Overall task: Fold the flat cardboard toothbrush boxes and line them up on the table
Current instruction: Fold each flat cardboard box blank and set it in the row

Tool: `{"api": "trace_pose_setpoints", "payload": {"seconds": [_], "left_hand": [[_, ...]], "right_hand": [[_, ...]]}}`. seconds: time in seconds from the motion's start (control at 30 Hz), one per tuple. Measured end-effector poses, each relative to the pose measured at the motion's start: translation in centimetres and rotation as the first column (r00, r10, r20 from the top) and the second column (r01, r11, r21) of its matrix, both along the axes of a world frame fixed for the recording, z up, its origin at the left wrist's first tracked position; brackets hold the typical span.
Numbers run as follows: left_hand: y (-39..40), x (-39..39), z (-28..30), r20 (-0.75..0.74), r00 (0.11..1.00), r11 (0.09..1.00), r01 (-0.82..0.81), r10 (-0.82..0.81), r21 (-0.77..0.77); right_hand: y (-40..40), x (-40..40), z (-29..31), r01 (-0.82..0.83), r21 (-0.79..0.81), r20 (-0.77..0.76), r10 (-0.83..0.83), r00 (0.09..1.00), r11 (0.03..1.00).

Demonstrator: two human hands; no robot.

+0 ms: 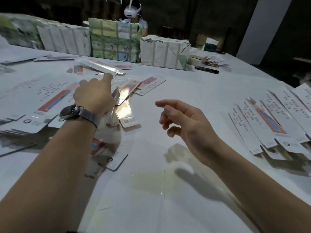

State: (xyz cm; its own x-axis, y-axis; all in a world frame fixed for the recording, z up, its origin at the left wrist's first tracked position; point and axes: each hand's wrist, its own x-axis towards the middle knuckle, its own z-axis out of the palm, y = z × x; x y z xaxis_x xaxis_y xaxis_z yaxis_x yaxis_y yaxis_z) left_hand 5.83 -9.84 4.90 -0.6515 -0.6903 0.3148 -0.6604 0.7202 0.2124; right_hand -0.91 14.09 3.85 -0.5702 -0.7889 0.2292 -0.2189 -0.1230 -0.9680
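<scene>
The table (pixel 151 190) has a white cover, and close to the person there is a pale yellowish patch on it. The right hand (pixel 183 121) floats above the middle of the table. Its fingers are loose and a bit bent, and it holds nothing. The left hand (pixel 94 95), with a watch (pixel 75 113) on its wrist, reaches out over the messy pile of flat boxes (pixel 124 105) on the left side. Its pointing finger sticks out toward the far part of the pile. The other fingers are hidden behind the hand, so I cannot tell if they hold a box. More flat boxes lie under the left arm and spread far out to the left. On the right side, the folded boxes (pixel 269 121) lie side by side in a row, each one touching the next. Farther back, big wrapped bundles (pixel 114 42) stand in a line across the table. A dark flat thing (pixel 207 70) lies just beside the last bundle. Behind the bundles sits another person (pixel 136 15) wearing a white headset.
</scene>
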Motion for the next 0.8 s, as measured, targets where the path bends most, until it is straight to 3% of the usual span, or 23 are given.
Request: {"api": "trace_pose_setpoints", "payload": {"seconds": [0.2,0.3,0.4,0.47,0.5,0.53,0.63,0.73,0.8], "left_hand": [[2.5,-1.2,0.3,-0.09,0.974,0.977,0.204,-0.209,-0.064],[5.8,-1.8,1.3,-0.24,0.902,0.931,0.326,-0.359,-0.165],[9.2,-1.9,2.6,-0.553,0.641,0.837,0.497,-0.533,-0.23],[10.7,-1.6,3.4,-0.751,0.413,0.73,0.67,-0.515,-0.132],[11.1,-1.5,3.5,-0.831,0.343,0.661,0.75,-0.438,-0.039],[11.5,-1.4,3.5,-0.887,0.327,0.578,0.812,-0.327,0.086],[12.2,-1.9,2.4,-0.875,0.478,0.299,0.848,-0.074,0.438],[12.6,-2.5,1.2,-0.818,0.572,0.142,0.816,-0.054,0.561],[12.7,-2.9,0.5,-0.8,0.6,-0.025,0.8,-0.025,0.6]], "right_hand": [[-0.1,-0.4,-0.2,0.041,-0.027,0.041,-0.04,0.998,0.999],[-0.1,-0.8,-0.1,0.071,-0.087,0.084,-0.063,0.994,0.994],[0.1,-1.3,0.4,0.131,-0.169,0.119,-0.112,0.987,0.977],[0.4,-1.8,1.0,0.198,-0.232,0.121,-0.173,0.977,0.952],[0.7,-2.1,1.3,0.243,-0.26,0.094,-0.226,0.97,0.934],[1.1,-2.4,1.6,0.292,-0.281,0.04,-0.293,0.955,0.914],[2.0,-3.3,2.1,0.408,-0.292,-0.149,-0.463,0.874,0.865],[2.8,-4.2,2.0,0.488,-0.212,-0.298,-0.532,0.793,0.847],[3.0,-4.8,1.9,0.509,-0.12,-0.406,-0.51,0.758,0.852]]}}
